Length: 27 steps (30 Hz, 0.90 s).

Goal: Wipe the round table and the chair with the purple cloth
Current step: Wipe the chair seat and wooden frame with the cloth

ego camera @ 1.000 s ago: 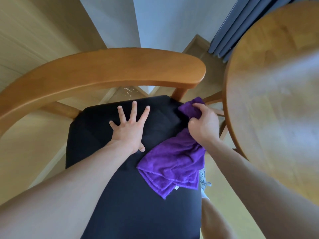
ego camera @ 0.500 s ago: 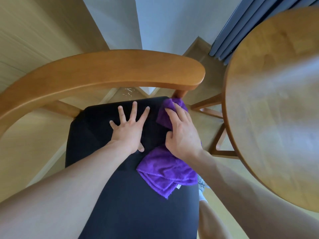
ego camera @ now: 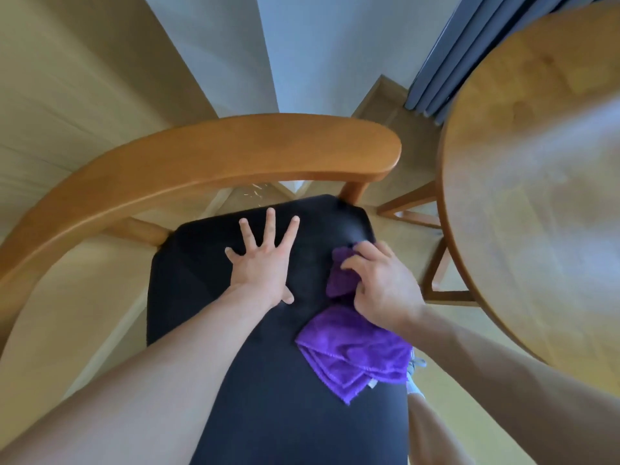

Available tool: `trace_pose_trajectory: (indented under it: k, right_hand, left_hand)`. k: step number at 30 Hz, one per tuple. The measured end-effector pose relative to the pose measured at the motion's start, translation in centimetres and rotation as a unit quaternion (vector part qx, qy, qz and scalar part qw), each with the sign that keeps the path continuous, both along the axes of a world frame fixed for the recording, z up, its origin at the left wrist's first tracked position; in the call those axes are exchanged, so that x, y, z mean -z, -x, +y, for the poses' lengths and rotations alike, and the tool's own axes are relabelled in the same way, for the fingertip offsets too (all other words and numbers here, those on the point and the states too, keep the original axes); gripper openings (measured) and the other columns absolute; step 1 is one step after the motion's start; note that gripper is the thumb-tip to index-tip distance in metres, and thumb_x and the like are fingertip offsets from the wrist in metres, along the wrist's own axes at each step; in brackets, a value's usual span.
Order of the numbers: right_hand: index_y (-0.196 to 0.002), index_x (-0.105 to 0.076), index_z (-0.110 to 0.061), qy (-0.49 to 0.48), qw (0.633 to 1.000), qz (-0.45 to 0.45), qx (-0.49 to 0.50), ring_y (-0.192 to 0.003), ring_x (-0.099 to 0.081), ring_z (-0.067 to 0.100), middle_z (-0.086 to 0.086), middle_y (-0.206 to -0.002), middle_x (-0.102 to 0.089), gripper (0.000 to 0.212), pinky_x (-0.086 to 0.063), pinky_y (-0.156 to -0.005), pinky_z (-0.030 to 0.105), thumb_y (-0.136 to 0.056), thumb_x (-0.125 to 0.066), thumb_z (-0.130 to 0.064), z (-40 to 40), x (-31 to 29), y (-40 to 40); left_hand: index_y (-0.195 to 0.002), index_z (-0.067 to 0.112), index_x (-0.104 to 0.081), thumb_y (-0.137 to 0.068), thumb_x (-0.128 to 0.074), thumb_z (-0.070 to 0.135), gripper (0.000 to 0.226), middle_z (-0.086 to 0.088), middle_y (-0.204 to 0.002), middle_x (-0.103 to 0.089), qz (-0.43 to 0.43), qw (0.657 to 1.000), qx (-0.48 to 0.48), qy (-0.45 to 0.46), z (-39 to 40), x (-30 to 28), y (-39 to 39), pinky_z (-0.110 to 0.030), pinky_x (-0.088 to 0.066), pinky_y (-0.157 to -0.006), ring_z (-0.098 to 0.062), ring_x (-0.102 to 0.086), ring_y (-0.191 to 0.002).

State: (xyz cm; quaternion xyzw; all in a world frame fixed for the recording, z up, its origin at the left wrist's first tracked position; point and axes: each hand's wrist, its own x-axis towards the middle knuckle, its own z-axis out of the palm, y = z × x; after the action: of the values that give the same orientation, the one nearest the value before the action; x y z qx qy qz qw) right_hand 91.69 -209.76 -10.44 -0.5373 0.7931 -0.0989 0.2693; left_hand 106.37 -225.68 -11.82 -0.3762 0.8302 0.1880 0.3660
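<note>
The purple cloth (ego camera: 355, 350) has been drawn back from the far corner of the chair (ego camera: 275, 380) seat by the right hand (ego camera: 379, 290), clenched around its bunched top, while the left hand (ego camera: 265, 263) is pressed flat, fingers spread, beside the round table (ego camera: 536, 196).

No text, brand, number or sign can be read anywhere; a small white tag (ego camera: 371, 384) at the cloth's (ego camera: 355, 354) edge shows no legible print.

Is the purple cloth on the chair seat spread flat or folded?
Folded and bunched. The purple cloth shows stacked layered edges near its lower corner, and the right hand presses its upper part.
</note>
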Motion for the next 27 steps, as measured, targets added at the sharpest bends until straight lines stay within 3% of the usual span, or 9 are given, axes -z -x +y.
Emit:
trace_pose_trajectory:
  k: [2, 4, 6, 9, 12, 15, 19, 23, 27]
  right_hand:
    - [-0.128, -0.064, -0.006, 0.054, 0.996, -0.002, 0.075, -0.11, -0.048, 0.035, 0.013, -0.129, -0.055, 0.061, -0.049, -0.095, 0.044, -0.068, -0.058, 0.004, -3.4, 0.5, 0.1]
    - [-0.145, -0.048, -0.006, 0.024, 0.996, -0.01, 0.081, -0.13, -0.038, 0.036, 0.013, -0.15, -0.041, 0.078, -0.036, -0.111, 0.045, -0.068, -0.06, -0.001, -6.0, 1.1, -1.0]
    - [-0.149, -0.043, -0.011, -0.026, 0.998, 0.024, 0.061, -0.136, -0.034, 0.033, 0.008, -0.153, -0.038, 0.083, -0.03, -0.115, 0.047, -0.068, -0.063, -0.01, -5.8, 1.9, -3.2]
    - [-0.128, -0.064, -0.015, -0.043, 0.997, 0.067, -0.001, -0.109, -0.052, 0.032, 0.003, -0.126, -0.056, 0.066, -0.045, -0.09, 0.044, -0.062, -0.067, -0.015, -0.9, 1.9, -6.1]
    - [-0.097, -0.074, -0.017, -0.015, 0.996, 0.053, -0.067, -0.083, -0.054, 0.029, -0.001, -0.098, -0.061, 0.042, -0.047, -0.067, 0.039, -0.058, -0.059, -0.012, 3.2, 1.6, -5.9]
    - [-0.088, -0.073, -0.015, 0.045, 0.993, -0.041, 0.097, -0.086, -0.057, 0.033, 0.003, -0.093, -0.063, 0.036, -0.053, -0.073, 0.043, -0.059, -0.052, -0.006, 2.8, 1.2, -2.6]
    - [-0.132, -0.058, -0.02, 0.078, 0.907, -0.142, 0.389, -0.131, -0.045, 0.027, 0.005, -0.142, -0.045, 0.064, -0.044, -0.109, 0.04, -0.069, -0.055, -0.006, -2.3, 1.4, 1.9]
    - [-0.147, -0.043, -0.012, -0.004, 0.963, -0.085, 0.254, -0.146, -0.022, 0.034, 0.008, -0.155, -0.034, 0.076, -0.029, -0.118, 0.05, -0.073, -0.059, -0.003, -5.1, 2.7, -1.2]
    - [-0.134, -0.055, -0.012, -0.017, 0.993, 0.032, 0.111, -0.129, -0.037, 0.037, 0.007, -0.135, -0.049, 0.067, -0.046, -0.091, 0.05, -0.068, -0.061, -0.006, -1.4, 2.5, -2.5]
  left_hand:
    - [-0.156, 0.039, 0.031, -0.071, -0.094, 0.041, 0.151, -0.005, -0.164, 0.039, -0.001, 1.0, 0.006, 0.006, 0.1, 0.2, 0.0, -0.076, -0.024, -0.115, -0.055, 0.02, -0.152]
    - [-0.155, 0.04, 0.032, -0.07, -0.095, 0.042, 0.153, -0.004, -0.164, 0.04, -0.005, 1.0, 0.009, 0.01, 0.1, 0.4, 0.0, -0.076, -0.024, -0.114, -0.055, 0.02, -0.152]
    - [-0.155, 0.041, 0.031, -0.068, -0.096, 0.042, 0.154, -0.003, -0.164, 0.039, -0.003, 1.0, 0.007, 0.008, 0.1, 0.6, -0.1, -0.077, -0.024, -0.114, -0.054, 0.02, -0.152]
    - [-0.156, 0.041, 0.03, -0.069, -0.096, 0.04, 0.153, -0.003, -0.165, 0.039, -0.005, 1.0, 0.006, 0.003, 0.0, 0.5, -0.2, -0.077, -0.024, -0.114, -0.054, 0.02, -0.152]
    - [-0.156, 0.041, 0.03, -0.072, -0.094, 0.038, 0.151, -0.003, -0.164, 0.04, -0.005, 1.0, 0.006, -0.001, 0.0, 0.3, -0.2, -0.076, -0.023, -0.116, -0.053, 0.021, -0.153]
    - [-0.156, 0.041, 0.03, -0.072, -0.094, 0.037, 0.15, -0.003, -0.164, 0.04, -0.003, 1.0, 0.001, 0.003, 0.1, 0.4, -0.1, -0.076, -0.022, -0.116, -0.053, 0.021, -0.153]
    - [-0.156, 0.042, 0.029, -0.071, -0.095, 0.033, 0.151, -0.001, -0.164, 0.04, -0.002, 1.0, -0.005, 0.001, 0.2, 0.6, -0.1, -0.077, -0.02, -0.116, -0.053, 0.022, -0.152]
    - [-0.156, 0.041, 0.03, -0.072, -0.095, 0.036, 0.151, -0.003, -0.164, 0.04, -0.009, 1.0, 0.001, 0.007, 0.1, 0.5, 0.0, -0.077, -0.022, -0.116, -0.053, 0.021, -0.152]
    - [-0.157, 0.041, 0.03, -0.073, -0.094, 0.036, 0.149, -0.003, -0.164, 0.041, -0.016, 1.0, 0.002, 0.002, 0.1, 0.1, 0.1, -0.077, -0.022, -0.116, -0.054, 0.022, -0.152]
